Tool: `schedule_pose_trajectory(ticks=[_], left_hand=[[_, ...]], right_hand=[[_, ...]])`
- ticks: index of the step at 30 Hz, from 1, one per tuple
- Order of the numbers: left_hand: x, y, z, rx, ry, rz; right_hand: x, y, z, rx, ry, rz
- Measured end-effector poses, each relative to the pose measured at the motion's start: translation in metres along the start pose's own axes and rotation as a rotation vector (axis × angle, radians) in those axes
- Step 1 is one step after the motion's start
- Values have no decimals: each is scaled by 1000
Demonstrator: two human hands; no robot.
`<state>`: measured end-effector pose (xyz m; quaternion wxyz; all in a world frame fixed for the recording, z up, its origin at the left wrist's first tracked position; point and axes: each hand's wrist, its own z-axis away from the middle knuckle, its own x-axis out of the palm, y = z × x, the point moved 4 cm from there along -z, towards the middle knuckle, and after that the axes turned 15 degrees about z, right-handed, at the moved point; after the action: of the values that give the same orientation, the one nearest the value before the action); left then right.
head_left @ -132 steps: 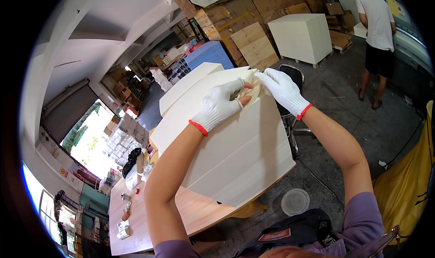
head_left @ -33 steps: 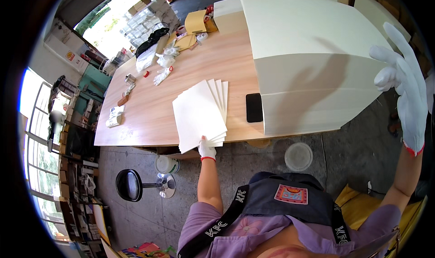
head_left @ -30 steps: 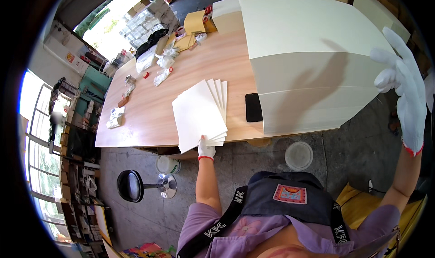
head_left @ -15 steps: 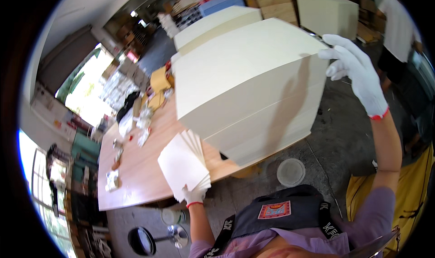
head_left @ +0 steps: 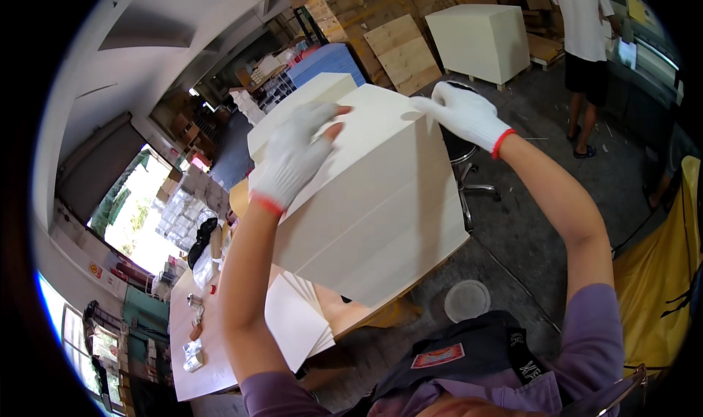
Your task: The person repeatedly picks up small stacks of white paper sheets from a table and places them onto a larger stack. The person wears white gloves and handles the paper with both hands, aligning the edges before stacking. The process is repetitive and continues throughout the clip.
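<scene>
A tall block of stacked off-white paper sheets (head_left: 366, 197) stands on the table in front of me. Above its left part is my left hand (head_left: 293, 153), in a white glove with a bare thumb and fingertip; the fingers are apart and hold nothing. At the stack's far right corner my right hand (head_left: 469, 115), gloved in white with a red cuff, has its thumb and curled fingers closed on the top sheets' corner; some fingers are hidden. A small fanned pile of white sheets (head_left: 296, 322) lies by the table's near edge, partly behind my left forearm.
The wooden table (head_left: 209, 351) carries small wrapped items at its left. Beyond the tall stack stand another pale stack (head_left: 300, 98) and a blue stack (head_left: 326, 67). A wheeled stool (head_left: 476, 190) is right of the table, beside a round lid (head_left: 467, 300). A person (head_left: 582, 36) stands at a machine.
My left hand has let go of the fanned sheets and risen over the tall stack. The right hand's spread fingers have closed at the stack's corner. The view has shifted.
</scene>
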<state>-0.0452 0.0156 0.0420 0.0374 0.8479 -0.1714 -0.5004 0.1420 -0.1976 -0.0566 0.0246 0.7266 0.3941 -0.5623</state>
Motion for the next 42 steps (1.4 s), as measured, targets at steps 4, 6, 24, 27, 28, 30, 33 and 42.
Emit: schedule_pose_trajectory(ticks=[4, 6, 24, 27, 28, 30, 33, 42], left_hand=[[53, -31, -63, -205, -400, 184], [60, -44, -67, -249, -396, 266], [78, -48, -54, -98, -147, 696], [75, -26, -52, -176, -201, 744], [75, -22, -51, -178, -202, 707], [75, -19, -51, -182, -204, 635], [76, -31, -52, -134, -177, 631], [69, -18, -46, -76, -59, 841]], right_hand=[[-13, -13, -3, -141, -29, 193], [-21, -16, -12, -220, -3, 305], [16, -24, -32, -142, 331, -537], [21, -21, -29, -152, 338, -570], [21, -21, -29, -152, 339, -568], [21, -20, -28, -150, 341, -563], [23, -21, -28, -162, 376, -566], [27, -20, -31, -121, 312, -547]])
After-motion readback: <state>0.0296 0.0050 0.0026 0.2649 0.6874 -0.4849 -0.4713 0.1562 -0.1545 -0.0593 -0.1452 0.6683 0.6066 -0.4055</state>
